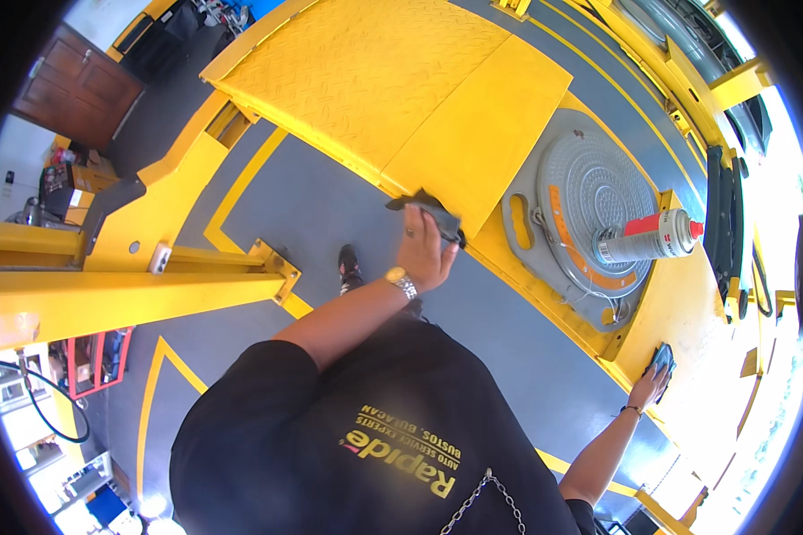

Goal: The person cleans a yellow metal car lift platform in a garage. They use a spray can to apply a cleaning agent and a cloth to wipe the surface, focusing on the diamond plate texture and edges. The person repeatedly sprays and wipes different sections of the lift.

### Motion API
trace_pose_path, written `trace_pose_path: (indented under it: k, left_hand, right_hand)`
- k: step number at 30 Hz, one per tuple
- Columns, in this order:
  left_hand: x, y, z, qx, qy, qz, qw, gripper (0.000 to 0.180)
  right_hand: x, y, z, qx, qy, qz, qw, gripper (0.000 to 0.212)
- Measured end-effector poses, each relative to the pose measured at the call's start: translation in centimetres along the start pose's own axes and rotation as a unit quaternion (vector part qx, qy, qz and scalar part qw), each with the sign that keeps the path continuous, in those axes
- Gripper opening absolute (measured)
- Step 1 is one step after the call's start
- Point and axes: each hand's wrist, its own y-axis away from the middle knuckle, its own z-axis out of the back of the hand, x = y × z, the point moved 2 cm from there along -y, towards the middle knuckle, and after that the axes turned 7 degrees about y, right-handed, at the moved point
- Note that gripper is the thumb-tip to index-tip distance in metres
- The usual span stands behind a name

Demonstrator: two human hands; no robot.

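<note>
My left hand point(426, 251), with a gold-coloured watch at the wrist, presses a dark grey cloth point(444, 225) against the near edge of the yellow ramp plate point(473, 125). The cloth is bunched under its fingers and slightly blurred. Far to the right, my right hand point(649, 387) holds a blue-grey cloth point(662, 359) flat against another yellow plate point(674, 308). Between the hands, a round grey turntable point(589, 165) is set into the ramp. A white and red spray can point(658, 236) with a red cap appears to stand on it.
A yellow beam point(134, 308) and bracket lie to my left. Yellow lines point(156, 392) mark the grey floor point(303, 201). A red-framed rack point(100, 361) stands at lower left, and a brown door point(78, 86) at upper left. Black equipment point(727, 223) borders the right side.
</note>
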Motion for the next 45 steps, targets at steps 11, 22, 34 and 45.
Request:
trace_pose_path:
  k: [11,22,34,45]
  left_hand:
    - [-1.1,1.6,-1.6,0.133,0.067,-0.212,0.966,0.045]
    - [-1.5,0.3,-0.9,0.136,0.016,-0.226,0.964,0.046]
    - [11.2,-13.8,8.8,-0.183,-0.025,0.083,0.979,0.054]
    - [-1.0,-6.0,4.6,0.062,0.026,-0.05,0.997,0.055]
  right_hand:
    - [-0.5,0.3,1.4,0.03,0.013,0.013,0.999,0.067]
    - [0.8,-0.1,2.1,0.038,-0.004,0.008,0.999,0.069]
    - [-3.8,-2.1,-1.3,0.006,-0.08,0.062,0.995,0.058]
    - [-4.6,-1.9,-1.6,-0.022,-0.163,0.119,0.979,0.063]
